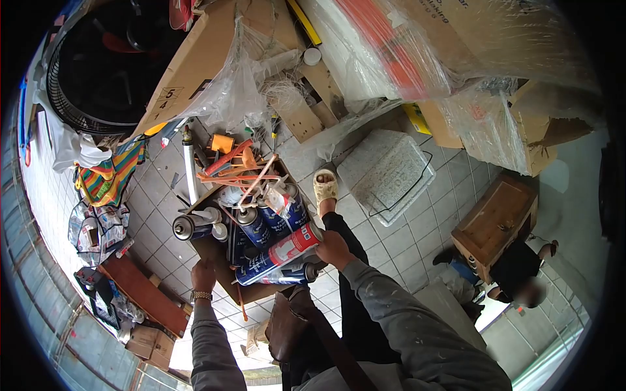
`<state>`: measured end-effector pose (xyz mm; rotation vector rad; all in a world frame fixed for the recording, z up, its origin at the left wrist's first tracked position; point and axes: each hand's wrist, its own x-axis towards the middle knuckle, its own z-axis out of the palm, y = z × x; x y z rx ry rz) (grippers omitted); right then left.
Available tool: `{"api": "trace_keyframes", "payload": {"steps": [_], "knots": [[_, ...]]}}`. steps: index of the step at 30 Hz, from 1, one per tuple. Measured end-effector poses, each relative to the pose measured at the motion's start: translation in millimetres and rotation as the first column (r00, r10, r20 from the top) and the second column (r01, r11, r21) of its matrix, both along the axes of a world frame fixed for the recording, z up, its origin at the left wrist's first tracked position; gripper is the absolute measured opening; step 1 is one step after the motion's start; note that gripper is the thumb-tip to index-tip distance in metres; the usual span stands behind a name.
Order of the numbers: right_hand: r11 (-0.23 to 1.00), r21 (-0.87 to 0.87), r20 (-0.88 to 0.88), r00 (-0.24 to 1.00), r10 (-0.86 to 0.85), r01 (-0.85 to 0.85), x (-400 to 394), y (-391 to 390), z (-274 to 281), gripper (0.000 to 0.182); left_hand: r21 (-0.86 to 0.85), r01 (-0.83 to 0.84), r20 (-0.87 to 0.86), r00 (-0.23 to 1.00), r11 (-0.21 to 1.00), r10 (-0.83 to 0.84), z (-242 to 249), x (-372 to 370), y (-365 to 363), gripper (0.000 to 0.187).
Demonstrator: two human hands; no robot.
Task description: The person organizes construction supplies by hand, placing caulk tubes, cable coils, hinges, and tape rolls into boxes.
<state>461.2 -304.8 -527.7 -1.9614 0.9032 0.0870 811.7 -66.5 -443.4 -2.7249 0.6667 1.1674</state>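
Note:
A cardboard box [222, 268] full of blue spray cans [253, 227] stands on the tiled floor in front of me. My right hand [334, 250] is closed round the end of a red and blue can [280, 253], which lies slantwise over the box's near side. At the box's left edge is my left hand [203, 276], its fingers wrapped on the cardboard rim. Orange-handled tools [238, 163] lie at the far side of the box, next to a silver caulking gun [190, 163]. A black-capped can [184, 227] leans out over the left corner.
A foam lid [385, 173] lies on the floor to the right, past my sandalled foot [325, 186]. Plastic-wrapped cartons [456, 39] stand at the back. A wooden cabinet [495, 225] and another person [521, 277] are at the right. Bags and a reddish board [147, 293] lie left.

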Motion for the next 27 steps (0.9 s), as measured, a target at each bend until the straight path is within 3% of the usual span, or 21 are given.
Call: {"api": "trace_keyframes", "payload": {"steps": [1,7,10,14,15,17,18,19,20,21,22,23,24,25,26,27], "knots": [[1.0,0.002,-0.005,1.0,-0.001,0.001,1,-2,-2,0.015,0.037,-0.084,-0.023,0.996,0.996,0.085,0,0,-1,0.037],[0.992,-0.027,-0.014,0.992,0.122,-0.123,5,-38,-17,0.012,0.042,-0.167,-0.027,0.985,0.985,0.168,-36,-2,13,0.041],[0.99,-0.079,-0.039,0.993,0.112,-0.115,12,-70,-35,0.016,0.018,-0.15,-0.076,0.986,0.988,0.151,-15,-7,-47,0.04],[0.978,-0.1,-0.168,0.972,0.164,-0.182,31,-142,-31,0.024,-0.038,-0.159,-0.119,0.981,0.987,0.154,-77,-1,-59,0.036],[0.988,-0.084,-0.117,0.986,0.119,-0.129,34,-157,-41,0.023,-0.052,-0.157,-0.13,0.98,0.986,0.149,-83,-1,-77,0.035],[0.968,-0.154,-0.149,0.973,0.178,-0.201,31,-191,-61,0.022,-0.077,-0.026,-0.06,0.998,0.997,0.021,-112,2,-99,0.036],[0.96,-0.18,-0.152,0.97,0.189,-0.215,31,-210,-66,0.022,-0.092,-0.199,-0.12,0.975,0.976,0.187,-110,2,-126,0.04],[0.951,-0.206,-0.156,0.967,0.203,-0.232,29,-230,-70,0.023,-0.164,0.057,0.009,0.998,0.985,-0.057,-136,2,-129,0.043],[0.943,-0.24,-0.167,0.966,0.195,-0.232,26,-249,-78,0.023,-0.158,-0.094,-0.098,0.992,0.983,0.08,-145,4,-151,0.045],[0.935,-0.269,-0.176,0.966,0.189,-0.232,23,-266,-87,0.023,-0.255,0.078,0.009,0.997,0.964,-0.078,-166,5,-159,0.045],[0.921,-0.295,-0.201,0.959,0.2,-0.254,19,-287,-91,0.025,-0.277,0.077,0.025,0.997,0.958,-0.072,-183,6,-175,0.045],[0.907,-0.321,-0.225,0.952,0.206,-0.272,18,-304,-95,0.027,-0.173,0.233,0.084,0.972,0.957,-0.221,-180,4,-199,0.02],[0.905,-0.317,-0.223,0.949,0.221,-0.285,23,-316,-87,0.027,-0.184,0.206,0.061,0.978,0.961,-0.198,-187,3,-219,0.02],[0.926,-0.314,-0.314,0.943,0.107,-0.21,29,-328,-72,0.029,-0.269,0.016,-0.003,1.0,0.963,-0.017,-197,0,-238,0.045],[0.937,-0.323,-0.4,0.916,-0.009,-0.131,32,-339,-63,0.031,-0.236,-0.146,-0.148,0.982,0.961,0.113,-180,-3,-270,0.046],[0.934,-0.328,-0.397,0.918,0.0,-0.142,29,-346,-65,0.031,-0.242,-0.157,-0.146,0.981,0.957,0.125,-186,-14,-281,0.046]]}}
